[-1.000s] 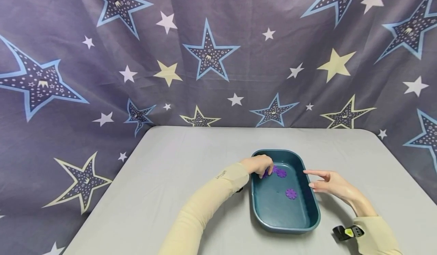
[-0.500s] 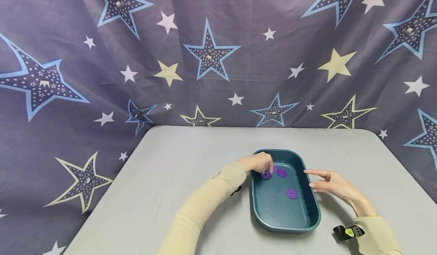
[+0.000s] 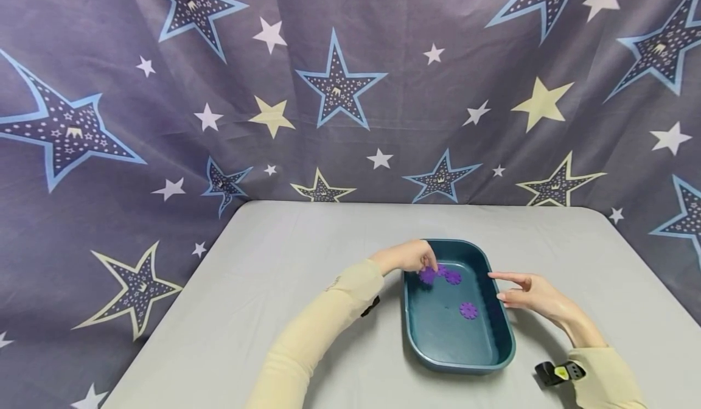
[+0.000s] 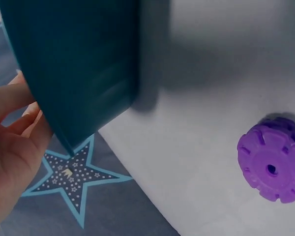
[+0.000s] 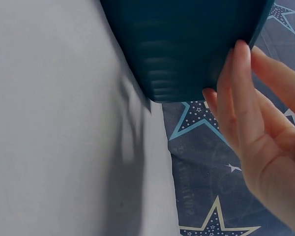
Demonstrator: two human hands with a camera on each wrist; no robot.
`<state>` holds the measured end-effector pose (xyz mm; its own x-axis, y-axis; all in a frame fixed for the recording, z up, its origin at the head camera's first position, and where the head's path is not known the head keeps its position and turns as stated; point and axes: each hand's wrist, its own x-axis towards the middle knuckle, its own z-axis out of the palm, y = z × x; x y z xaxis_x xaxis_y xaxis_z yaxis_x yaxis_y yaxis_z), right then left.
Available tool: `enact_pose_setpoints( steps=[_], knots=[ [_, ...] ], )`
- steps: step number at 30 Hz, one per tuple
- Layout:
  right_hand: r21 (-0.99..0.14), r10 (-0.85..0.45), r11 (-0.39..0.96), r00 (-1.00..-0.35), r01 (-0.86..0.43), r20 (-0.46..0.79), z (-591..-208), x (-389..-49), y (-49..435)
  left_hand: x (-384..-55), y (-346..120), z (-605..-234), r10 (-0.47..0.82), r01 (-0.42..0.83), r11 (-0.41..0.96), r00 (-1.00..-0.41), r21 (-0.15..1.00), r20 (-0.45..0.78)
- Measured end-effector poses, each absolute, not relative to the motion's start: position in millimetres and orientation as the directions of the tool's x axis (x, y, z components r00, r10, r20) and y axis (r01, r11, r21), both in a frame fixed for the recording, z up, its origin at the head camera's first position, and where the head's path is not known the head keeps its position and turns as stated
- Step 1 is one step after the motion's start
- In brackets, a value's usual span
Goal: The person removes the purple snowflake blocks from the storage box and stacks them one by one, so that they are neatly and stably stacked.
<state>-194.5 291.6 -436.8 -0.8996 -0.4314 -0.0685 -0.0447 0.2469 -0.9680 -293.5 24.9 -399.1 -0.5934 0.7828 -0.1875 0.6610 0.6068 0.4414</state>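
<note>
On my head feed, the left hand (image 3: 406, 256) reaches over the far left part of the rim of the teal tray (image 3: 448, 343). Its grip is bent downward, pinching a notched purple disc (image 3: 428, 276) inside, at the far left end. Just to the right of it, two more purple discs (image 3: 452, 277) lie near each other on the tray floor, and a single purple disc (image 3: 468, 310) sits apart, nearer to me and toward the right wall.

The right hand (image 3: 538, 300) rests its fingertips against the right side of the tray; that grip is loose, its fingers extended and touching the wall and rim.

The tray stands on the pale grey surface (image 3: 328, 238), right of the middle. My left wrist feed also shows a purple wheel (image 4: 273, 164) on the surface, outside the tray. A star-patterned cloth (image 3: 339, 144) hangs behind.
</note>
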Motion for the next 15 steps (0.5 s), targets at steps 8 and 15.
enact_pose_setpoints(
  steps=[8, 15],
  knots=[
    [-0.958, -0.406, 0.284, -0.911, -0.048, -0.075, -439, -195, 290, -290, 15, -393, 0.804, 0.655, 0.55, -0.583, 0.519, -0.116],
    [-0.96, -0.406, 0.276, -0.911, -0.05, -0.069, -439, -195, 289, -284, 6, -387, 0.805, 0.633, 0.515, -0.589, 0.578, -0.072]
  ],
)
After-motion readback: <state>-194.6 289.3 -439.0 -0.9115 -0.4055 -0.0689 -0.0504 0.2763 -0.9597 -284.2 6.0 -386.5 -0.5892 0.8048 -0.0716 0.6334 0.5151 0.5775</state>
